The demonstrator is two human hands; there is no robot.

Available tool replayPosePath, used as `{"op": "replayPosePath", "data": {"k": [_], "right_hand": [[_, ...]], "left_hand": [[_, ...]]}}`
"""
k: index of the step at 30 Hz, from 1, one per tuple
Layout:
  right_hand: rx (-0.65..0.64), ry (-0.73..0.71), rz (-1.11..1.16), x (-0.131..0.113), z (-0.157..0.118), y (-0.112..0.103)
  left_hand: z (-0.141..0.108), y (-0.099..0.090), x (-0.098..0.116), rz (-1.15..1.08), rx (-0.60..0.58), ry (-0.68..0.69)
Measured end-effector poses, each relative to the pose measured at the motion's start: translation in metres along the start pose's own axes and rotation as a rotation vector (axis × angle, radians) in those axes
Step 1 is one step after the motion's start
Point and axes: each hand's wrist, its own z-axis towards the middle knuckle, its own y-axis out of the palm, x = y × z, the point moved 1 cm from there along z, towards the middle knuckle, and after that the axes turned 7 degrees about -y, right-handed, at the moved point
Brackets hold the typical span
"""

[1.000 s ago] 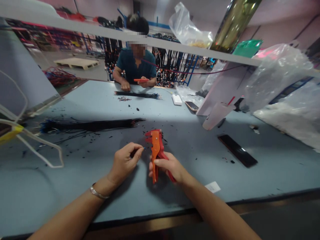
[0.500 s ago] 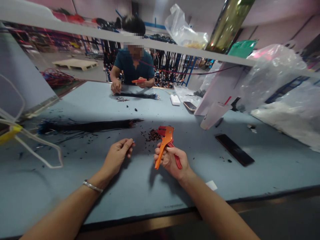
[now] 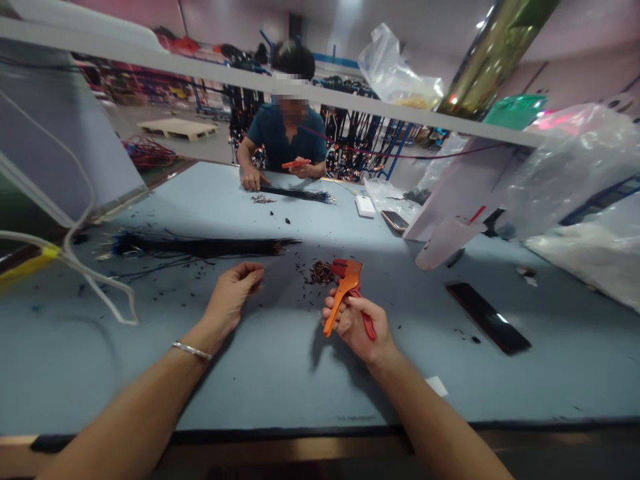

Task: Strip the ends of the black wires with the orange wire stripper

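Observation:
Orange-and-red wire strippers (image 3: pixel 345 283) are held by my right hand (image 3: pixel 363 323), fingers wrapped round the handles and jaws pointing up and away from me. Beside the jaws lies a small heap of dark cut scraps (image 3: pixel 320 272). My left hand (image 3: pixel 237 293) is closed in a pinch just in front of a long bundle of black wires (image 3: pixel 215 247). What its fingertips hold, if anything, is too small or hidden to make out. The bundle lies crosswise on the blue-grey table (image 3: pixel 290 380), with blue and pale ends at its left.
Across the table a co-worker (image 3: pixel 285 137) holds an orange tool over another wire bundle (image 3: pixel 297 194). At right are a dark phone (image 3: pixel 487 317), a tilted white cup (image 3: pixel 447 243) and plastic bags (image 3: pixel 575 160). A white cable (image 3: pixel 107 287) loops at left.
My left hand has moved left and closer to the wire bundle; the blue tip at its fingers no longer shows. The right hand keeps the wire strippers. The view has shifted slightly.

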Motion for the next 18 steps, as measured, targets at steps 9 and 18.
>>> {"op": "replayPosePath", "data": {"k": [9, 18], "right_hand": [[0.001, 0.018, 0.0, 0.0, -0.002, 0.002], [-0.003, 0.011, -0.045, 0.001, -0.002, 0.001]], "left_hand": [[0.018, -0.068, 0.037, 1.04, 0.547, 0.187], [0.033, -0.133, 0.028, 0.633, 1.138, 0.068]]}}
